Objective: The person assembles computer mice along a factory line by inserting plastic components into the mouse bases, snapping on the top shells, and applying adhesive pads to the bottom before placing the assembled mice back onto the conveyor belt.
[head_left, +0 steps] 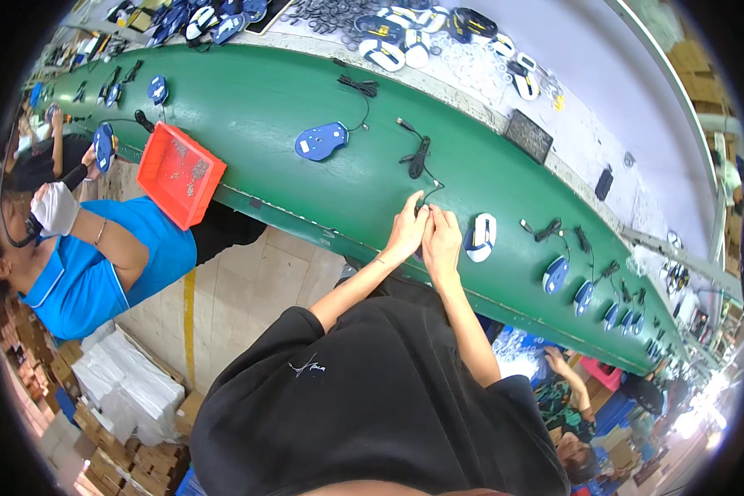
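Two bare hands meet over the near edge of a green conveyor belt (248,124).
The left hand (405,231) is narrowed, fingertips apparently pinching a thin black cable (417,159); the right hand (443,240) curls against it, and what its fingers grip cannot be told. Just right of them lies a white-and-black oval mouse shell (481,237). The cable's bundled coil rests on the belt beyond the fingertips; farther off, to the left, sits a blue rounded mouse body (322,141). Steady fingertips and some slack would likely keep the coil from tugging.
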Demonstrator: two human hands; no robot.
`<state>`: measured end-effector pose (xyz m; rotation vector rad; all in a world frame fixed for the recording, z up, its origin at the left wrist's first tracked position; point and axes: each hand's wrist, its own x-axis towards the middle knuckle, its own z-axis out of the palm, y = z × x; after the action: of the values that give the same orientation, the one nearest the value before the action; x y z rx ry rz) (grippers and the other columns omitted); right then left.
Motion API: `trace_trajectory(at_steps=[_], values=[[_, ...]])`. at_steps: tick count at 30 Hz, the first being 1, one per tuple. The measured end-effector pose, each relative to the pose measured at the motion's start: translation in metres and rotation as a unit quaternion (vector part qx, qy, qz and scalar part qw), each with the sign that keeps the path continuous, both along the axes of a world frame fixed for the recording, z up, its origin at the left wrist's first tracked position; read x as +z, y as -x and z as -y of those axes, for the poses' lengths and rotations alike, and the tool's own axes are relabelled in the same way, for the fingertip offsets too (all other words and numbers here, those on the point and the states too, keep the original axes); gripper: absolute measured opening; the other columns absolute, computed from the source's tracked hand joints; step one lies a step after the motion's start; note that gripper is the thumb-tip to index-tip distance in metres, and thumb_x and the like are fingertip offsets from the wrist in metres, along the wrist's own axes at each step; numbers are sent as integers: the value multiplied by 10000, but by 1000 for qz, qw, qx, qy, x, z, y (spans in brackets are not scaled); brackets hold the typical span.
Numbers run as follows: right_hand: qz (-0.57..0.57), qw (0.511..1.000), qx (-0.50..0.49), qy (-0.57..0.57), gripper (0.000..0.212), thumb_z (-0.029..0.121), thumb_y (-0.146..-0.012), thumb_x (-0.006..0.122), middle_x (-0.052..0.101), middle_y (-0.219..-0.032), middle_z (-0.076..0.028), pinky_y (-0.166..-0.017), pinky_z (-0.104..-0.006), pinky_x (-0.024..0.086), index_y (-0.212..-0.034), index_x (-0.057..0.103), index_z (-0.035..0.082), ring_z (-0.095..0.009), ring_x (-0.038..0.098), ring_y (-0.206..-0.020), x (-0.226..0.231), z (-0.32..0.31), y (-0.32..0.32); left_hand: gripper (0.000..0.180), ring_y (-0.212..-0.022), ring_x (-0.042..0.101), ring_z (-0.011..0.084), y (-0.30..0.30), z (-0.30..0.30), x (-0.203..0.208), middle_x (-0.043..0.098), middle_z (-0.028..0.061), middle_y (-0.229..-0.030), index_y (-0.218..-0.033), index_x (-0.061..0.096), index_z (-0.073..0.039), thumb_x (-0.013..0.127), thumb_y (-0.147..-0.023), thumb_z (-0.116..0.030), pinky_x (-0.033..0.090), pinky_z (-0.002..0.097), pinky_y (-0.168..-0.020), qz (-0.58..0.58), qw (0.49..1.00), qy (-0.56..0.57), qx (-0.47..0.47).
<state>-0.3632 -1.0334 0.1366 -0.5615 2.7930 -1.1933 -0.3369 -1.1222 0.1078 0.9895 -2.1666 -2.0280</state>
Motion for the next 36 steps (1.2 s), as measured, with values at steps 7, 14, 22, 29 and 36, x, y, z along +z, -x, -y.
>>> trace_trajectory(at_steps=[7,14,22,29,36], values=[[48,996,-55,-56,212,127,-919,534,644,-853,-185,-700,-406,497,-1010,683,7,-343,635,-785,-10,-3,55,473,-620,662,277,9,39,-7,606,158,-880,-1425,291,-53,417,-1000,-216,585,414,-522,-36,917,-371,145],[177,980,84,33,339,312,-912,523,700,-695,-97,-666,-332,510,-842,707,36,-207,686,-690,-10,166,241,406,-633,671,272,17,54,-10,618,167,-886,-1333,334,-28,446,-999,-232,591,411,-525,-8,886,-439,147],[-105,962,34,-248,279,121,-814,583,619,-1103,-245,-898,-456,494,-1064,619,0,-392,596,-1043,-86,159,334,336,-672,679,288,13,73,-16,631,176,-925,-1206,436,-26,507,-976,-261,593,421,-525,9,889,-431,154],[-201,957,61,-202,228,150,-831,592,642,-1044,-185,-833,-463,489,-1005,646,13,-349,591,-1016,-73,142,334,338,-639,680,259,19,70,-14,639,134,-904,-1176,459,-46,545,-967,-298,588,398,-524,40,893,-422,150],[4,992,-35,-119,434,375,-867,617,689,-850,-212,-778,-419,498,-938,676,-49,-363,664,-821,-30,104,288,333,-669,682,259,22,61,-3,629,143,-942,-1205,438,-38,519,-974,-263,587,403,-539,17,903,-415,115]])
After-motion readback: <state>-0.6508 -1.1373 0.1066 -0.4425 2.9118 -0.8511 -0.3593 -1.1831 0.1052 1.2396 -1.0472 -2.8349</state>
